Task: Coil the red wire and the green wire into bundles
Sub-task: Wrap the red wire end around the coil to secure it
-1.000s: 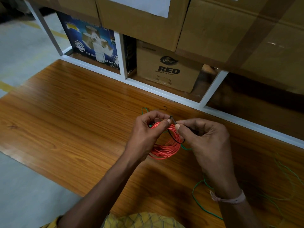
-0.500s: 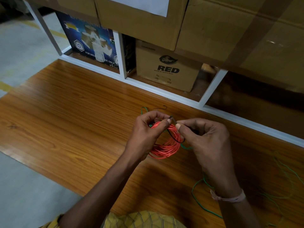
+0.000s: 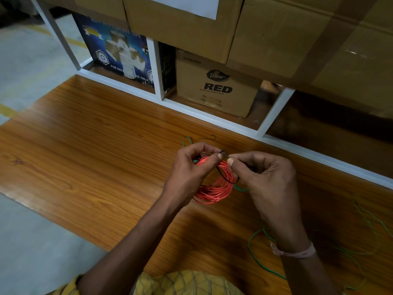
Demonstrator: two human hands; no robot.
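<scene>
**Red coil held over a wooden board, tie pinched at its top**

A glossy orange-brown wood-grain board (image 3: 89, 158) lies on a pale grey concrete floor (image 3: 32, 241), its near-left edge running from 9 o'clock down toward 6 o'clock. Along the far edge, from 11 to 3 o'clock, stands a white metal shelf frame (image 3: 158, 75) holding a blue printed carton (image 3: 119, 52) and a brown cardboard box marked "RED" (image 3: 217, 88), with larger brown cartons (image 3: 276, 33) stacked above. The left half of the board is bare; floor lies open beyond it at 8 o'clock.

At centre, the coiled red plastic-coated wire (image 3: 212, 188) hangs as a bundle between both hands. The left hand (image 3: 189, 175) and right hand (image 3: 265, 184) each pinch an end of a thin black tie wire (image 3: 226, 177) looped round the coil, fingertips almost meeting at its 12 o'clock. The loose green wire (image 3: 255, 258) trails uncoiled over the board from 12 o'clock behind the hands to 4 and 5 o'clock. A small black hook-shaped wire scrap (image 3: 209, 137) lies just beyond the hands
</scene>
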